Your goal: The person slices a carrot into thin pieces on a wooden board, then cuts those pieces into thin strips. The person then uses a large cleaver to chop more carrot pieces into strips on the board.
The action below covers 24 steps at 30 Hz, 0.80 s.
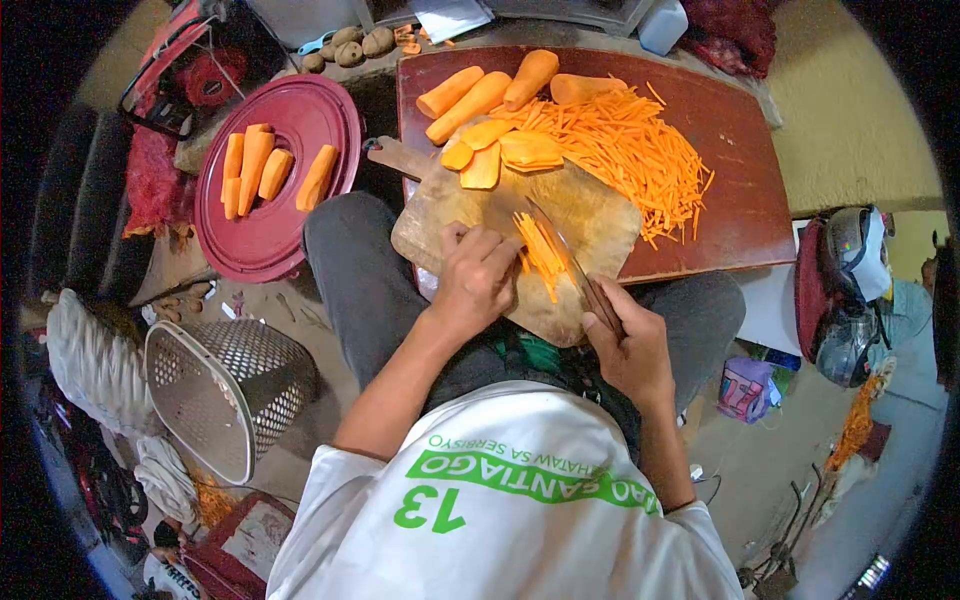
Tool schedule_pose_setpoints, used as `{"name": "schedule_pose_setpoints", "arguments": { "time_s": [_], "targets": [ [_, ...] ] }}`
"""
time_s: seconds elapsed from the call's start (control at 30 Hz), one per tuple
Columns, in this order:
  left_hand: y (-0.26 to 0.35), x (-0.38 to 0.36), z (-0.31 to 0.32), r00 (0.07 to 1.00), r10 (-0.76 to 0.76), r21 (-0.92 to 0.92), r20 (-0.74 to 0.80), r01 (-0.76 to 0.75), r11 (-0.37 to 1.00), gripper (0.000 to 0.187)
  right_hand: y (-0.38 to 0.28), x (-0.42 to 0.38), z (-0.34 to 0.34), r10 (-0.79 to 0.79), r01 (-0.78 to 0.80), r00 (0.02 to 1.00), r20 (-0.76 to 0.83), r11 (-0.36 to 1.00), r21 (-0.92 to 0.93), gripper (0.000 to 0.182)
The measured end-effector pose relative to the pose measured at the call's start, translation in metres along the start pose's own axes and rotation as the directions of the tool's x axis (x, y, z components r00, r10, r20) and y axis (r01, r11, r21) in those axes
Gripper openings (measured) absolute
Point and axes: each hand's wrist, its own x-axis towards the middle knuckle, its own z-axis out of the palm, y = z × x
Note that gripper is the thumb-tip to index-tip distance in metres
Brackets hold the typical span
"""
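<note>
My right hand [635,335] is wrapped round the handle of a knife [558,238], whose blade lies along a small bunch of carrot strips [540,255] on the wooden cutting board [425,225]. Curled on the board, my left hand [475,275] has its fingertips against the left side of those strips. Several flat carrot slices [530,150] rest at the board's far edge. Beyond them, a big heap of cut carrot strips [640,150] spreads over the dark red table [735,130]. Whole peeled carrots [480,100] lie at the back of the table.
To the left, a round red lid [335,100] bears several peeled carrots [255,165]. A perforated plastic basket [240,390] lies tilted on the floor at lower left. Potatoes [350,50] sit behind the lid. Helmets [850,260] are at the right.
</note>
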Motion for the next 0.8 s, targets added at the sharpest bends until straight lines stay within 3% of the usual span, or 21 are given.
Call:
{"name": "schedule_pose_setpoints", "arguments": {
  "time_s": [0.2,0.3,0.33,0.43,0.53,0.63,0.73,0.8],
  "targets": [
    [-0.004,0.006,-0.002,0.984,-0.16,-0.068,-0.077,0.155,0.986,0.017,0.008,-0.017,-0.003,-0.012,0.045,0.99,0.14,0.971,-0.237,0.055],
    [-0.001,0.01,-0.002,0.956,-0.224,-0.194,-0.189,0.187,0.963,0.017,0.008,-0.024,0.005,-0.104,0.16,0.976,0.192,0.938,-0.308,0.059],
    [0.005,0.012,-0.011,0.944,-0.307,-0.203,-0.123,0.279,0.939,0.017,0.005,-0.023,0.006,-0.234,0.271,0.961,0.148,0.905,-0.327,0.061],
    [-0.005,0.008,-0.01,0.897,-0.442,-0.335,-0.026,0.409,0.849,0.017,0.003,-0.03,0.012,-0.225,0.271,0.957,0.18,0.918,-0.289,0.06],
    [-0.008,0.008,-0.008,0.909,-0.414,-0.302,-0.058,0.379,0.875,0.015,-0.007,-0.03,0.017,-0.291,0.323,0.939,0.185,0.929,-0.18,0.059],
    [-0.007,0.009,-0.008,0.891,-0.454,-0.311,-0.016,0.427,0.849,0.015,-0.002,-0.032,0.02,-0.161,0.176,0.976,0.145,0.979,-0.099,0.054],
    [-0.007,0.01,-0.006,0.899,-0.436,-0.275,-0.034,0.411,0.869,0.013,0.002,-0.02,0.003,-0.117,0.166,0.97,0.213,0.958,-0.233,0.051],
    [-0.005,0.012,-0.007,0.913,-0.407,-0.234,-0.035,0.388,0.891,0.014,0.015,-0.007,-0.01,-0.09,0.135,0.973,0.215,0.969,-0.207,0.046]
  ]
}}
